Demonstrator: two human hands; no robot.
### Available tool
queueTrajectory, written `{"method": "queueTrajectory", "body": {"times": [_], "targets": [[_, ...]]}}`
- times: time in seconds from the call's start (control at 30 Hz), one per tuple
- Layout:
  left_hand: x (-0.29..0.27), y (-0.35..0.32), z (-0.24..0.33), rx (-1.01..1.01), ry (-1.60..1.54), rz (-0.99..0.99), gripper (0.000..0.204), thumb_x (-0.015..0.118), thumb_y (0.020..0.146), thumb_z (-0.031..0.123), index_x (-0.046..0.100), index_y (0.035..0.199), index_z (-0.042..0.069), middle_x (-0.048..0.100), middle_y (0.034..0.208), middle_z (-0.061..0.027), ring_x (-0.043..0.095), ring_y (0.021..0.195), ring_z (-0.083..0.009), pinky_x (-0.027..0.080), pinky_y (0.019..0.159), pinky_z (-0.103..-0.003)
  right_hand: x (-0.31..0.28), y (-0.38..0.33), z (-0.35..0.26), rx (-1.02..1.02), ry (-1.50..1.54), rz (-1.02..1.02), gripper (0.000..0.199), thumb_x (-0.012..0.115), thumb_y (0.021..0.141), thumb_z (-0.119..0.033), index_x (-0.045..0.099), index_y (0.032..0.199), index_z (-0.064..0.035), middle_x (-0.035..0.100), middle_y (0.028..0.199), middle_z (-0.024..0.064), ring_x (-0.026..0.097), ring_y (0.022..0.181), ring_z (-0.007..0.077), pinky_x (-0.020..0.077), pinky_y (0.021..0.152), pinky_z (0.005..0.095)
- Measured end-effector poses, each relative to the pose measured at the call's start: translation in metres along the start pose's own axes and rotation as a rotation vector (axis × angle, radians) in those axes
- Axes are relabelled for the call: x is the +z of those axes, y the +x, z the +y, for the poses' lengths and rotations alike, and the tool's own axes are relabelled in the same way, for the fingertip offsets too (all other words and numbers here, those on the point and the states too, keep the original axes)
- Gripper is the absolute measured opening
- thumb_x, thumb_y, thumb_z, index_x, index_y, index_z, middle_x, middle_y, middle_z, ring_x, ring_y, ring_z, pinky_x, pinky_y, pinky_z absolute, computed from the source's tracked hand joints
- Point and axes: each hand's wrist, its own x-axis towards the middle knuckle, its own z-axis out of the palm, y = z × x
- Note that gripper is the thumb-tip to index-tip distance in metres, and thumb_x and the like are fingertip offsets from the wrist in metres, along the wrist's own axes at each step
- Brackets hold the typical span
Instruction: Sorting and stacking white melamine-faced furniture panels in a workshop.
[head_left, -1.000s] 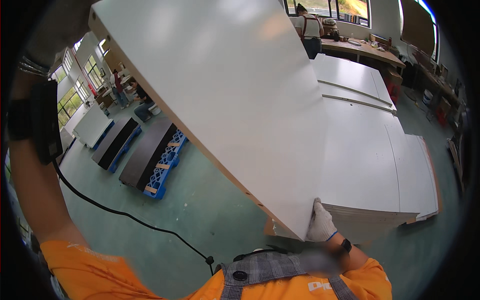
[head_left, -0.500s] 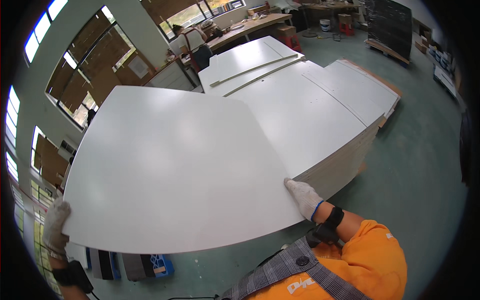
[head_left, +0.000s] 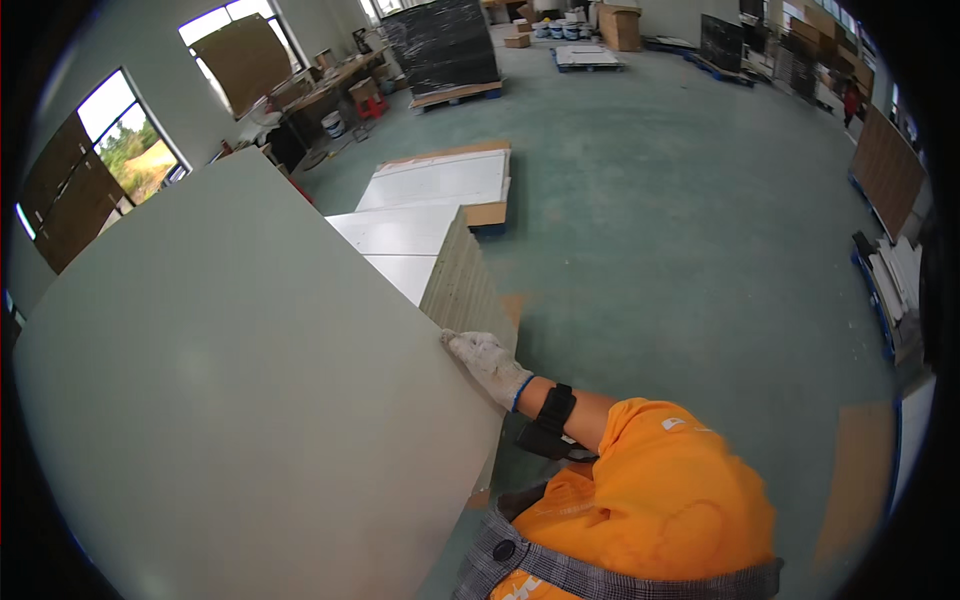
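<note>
A large white panel (head_left: 240, 380) fills the left and middle of the head view, tilted up in front of me. My right hand (head_left: 487, 365), in a whitish knit glove with a blue cuff edge, grips the panel's right edge, with the thumb on its face and the other fingers hidden behind. My left hand is out of view. Just behind the panel's right edge stands a tall stack of white boards (head_left: 462, 270), its layered side showing.
A lower stack of white boards (head_left: 435, 180) lies on a pallet beyond. Farther back are a black-wrapped pallet load (head_left: 443, 48), a workbench (head_left: 325, 90) and a red stool (head_left: 371, 106). Leaning brown boards (head_left: 888, 170) and stacked sheets (head_left: 893, 285) line the right side.
My view has swung to the right. The panel now stands more steeply and hides much of the tall stack. My left hand, earlier on the panel's left edge, has left the view.
</note>
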Motion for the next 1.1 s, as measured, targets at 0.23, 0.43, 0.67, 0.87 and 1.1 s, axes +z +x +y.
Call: {"method": "queueTrajectory", "body": {"times": [0.23,0.43,0.67,0.87,1.1], "targets": [[0.074,0.061,-0.040,0.060,0.025,-0.298,0.049,0.053,0.081,-0.004,0.042,0.129,-0.002,0.055,0.114,-0.0114,0.051,0.100,-0.0178,0.044,0.083,-0.028,-0.113,-0.046,-0.016,-0.133,0.161,0.384,0.053,0.055,0.088,-0.049,0.062,0.096,0.0025,0.062,0.089,0.0084,0.056,0.085,0.0143,0.0456,0.079,0.0290],[0.168,0.211,-0.081,0.206,-0.030,-0.392,0.042,0.053,0.089,0.011,0.045,0.129,0.000,0.054,0.123,-0.0150,0.052,0.108,-0.0286,0.043,0.092,-0.037,-0.150,-0.020,0.004,-0.246,0.281,0.639,0.046,0.054,0.090,-0.044,0.063,0.089,0.0010,0.062,0.082,0.0024,0.053,0.079,0.0098,0.0447,0.074,0.0268],[0.291,0.380,-0.131,0.373,0.027,-0.617,0.053,0.052,0.094,0.033,0.037,0.134,0.002,0.047,0.129,-0.0159,0.044,0.116,-0.0275,0.036,0.100,-0.044,-0.164,-0.036,-0.028,-0.326,-0.004,1.013,0.047,0.053,0.090,-0.044,0.060,0.080,0.0010,0.056,0.069,0.0002,0.047,0.069,0.0110,0.0415,0.067,0.0276],[0.391,0.339,-0.056,-0.182,-0.530,-0.645,0.062,0.049,0.093,0.043,0.033,0.138,0.004,0.039,0.139,-0.0149,0.036,0.125,-0.0282,0.025,0.108,-0.045,-0.227,-0.088,-0.015,-0.167,-0.167,1.150,0.049,0.052,0.090,-0.046,0.064,0.091,0.0016,0.064,0.077,0.0058,0.055,0.075,0.0147,0.0443,0.073,0.0284],[0.501,0.262,-0.041,-0.067,-0.207,-0.632,0.061,0.036,0.098,0.042,0.029,0.142,0.000,0.029,0.147,-0.0146,0.030,0.134,-0.0254,0.024,0.111,-0.040,-0.302,-0.166,0.007,-0.006,-0.179,1.282,0.041,0.054,0.092,-0.036,0.062,0.095,0.0045,0.065,0.083,0.0049,0.055,0.080,0.0128,0.0436,0.076,0.0270]]}}
